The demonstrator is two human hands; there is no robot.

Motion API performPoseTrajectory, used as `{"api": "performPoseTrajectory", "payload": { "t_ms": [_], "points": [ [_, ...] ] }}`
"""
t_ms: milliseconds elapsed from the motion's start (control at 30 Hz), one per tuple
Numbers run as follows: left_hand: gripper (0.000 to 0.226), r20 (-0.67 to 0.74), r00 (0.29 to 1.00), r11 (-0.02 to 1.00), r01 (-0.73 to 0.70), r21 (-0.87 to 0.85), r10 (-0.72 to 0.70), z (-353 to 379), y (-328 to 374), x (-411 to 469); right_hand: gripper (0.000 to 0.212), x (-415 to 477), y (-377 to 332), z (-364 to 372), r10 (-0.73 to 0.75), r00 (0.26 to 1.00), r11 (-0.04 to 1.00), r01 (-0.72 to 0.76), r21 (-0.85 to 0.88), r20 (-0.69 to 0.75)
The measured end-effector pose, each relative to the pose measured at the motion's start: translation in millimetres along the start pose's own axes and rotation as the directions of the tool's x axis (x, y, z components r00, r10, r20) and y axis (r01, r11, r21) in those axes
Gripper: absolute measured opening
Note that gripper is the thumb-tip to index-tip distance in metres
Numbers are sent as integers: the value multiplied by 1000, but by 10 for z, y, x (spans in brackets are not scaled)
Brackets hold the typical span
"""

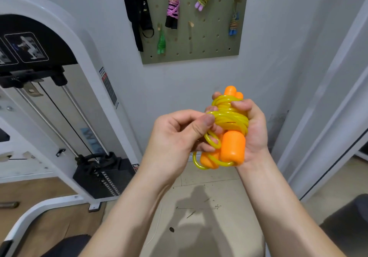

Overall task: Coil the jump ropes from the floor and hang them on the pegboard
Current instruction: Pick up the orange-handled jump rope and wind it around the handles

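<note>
Head view looks down, close over hands.

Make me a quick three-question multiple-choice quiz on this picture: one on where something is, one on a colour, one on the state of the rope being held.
1. Where is the pink rope?
A) on a chair
B) hanging on the pegboard
C) in a drawer

2. What colour are the handles held between the left hand and right hand?
A) blue
B) orange
C) black

3. How does the yellow cord lie?
A) stretched straight
B) wound round the handles
C) cut in two

Answers:
1 B, it hangs high on the board.
2 B, both thick handles are bright orange.
3 B, its loops circle the handles.
</note>
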State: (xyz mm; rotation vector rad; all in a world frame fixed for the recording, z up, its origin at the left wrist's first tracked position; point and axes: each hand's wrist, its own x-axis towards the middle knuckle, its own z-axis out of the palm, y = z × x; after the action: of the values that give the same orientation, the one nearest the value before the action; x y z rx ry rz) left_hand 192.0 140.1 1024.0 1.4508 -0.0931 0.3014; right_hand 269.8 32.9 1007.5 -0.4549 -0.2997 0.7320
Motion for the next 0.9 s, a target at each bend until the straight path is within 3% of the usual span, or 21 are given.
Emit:
{"api": "performPoseTrajectory", "payload": {
  "t_ms": [167,333,467,567,667,833,900],
  "points": [
    [12,-83,977,968,-177,180,194,-9,-149,-74,31,14,39,-51,-89,993,996,91,19,-78],
    [14,-133,971,968,-175,179,200,55,-178,-139,22,30,105,-34,-96,979,995,95,-12,-179],
    [15,-216,959,982,-168,83,183,87,-171,-109,12,42,143,-50,-61,960,997,70,20,-275],
    [22,-203,939,956,-247,160,277,43,-187,-101,29,20,154,-64,9,947,999,8,51,-321],
    [9,-122,929,897,-295,330,350,-56,-198,-139,35,24,146,-73,34,924,999,-20,39,-382],
    [51,119,895,660,-402,635,430,-226,-204,-292,21,60,97,-49,27,896,1000,-24,11,-444],
    [50,151,875,576,-423,699,459,-227,-213,-322,22,76,89,-21,16,887,1000,-19,-3,-461]
  ]
}}
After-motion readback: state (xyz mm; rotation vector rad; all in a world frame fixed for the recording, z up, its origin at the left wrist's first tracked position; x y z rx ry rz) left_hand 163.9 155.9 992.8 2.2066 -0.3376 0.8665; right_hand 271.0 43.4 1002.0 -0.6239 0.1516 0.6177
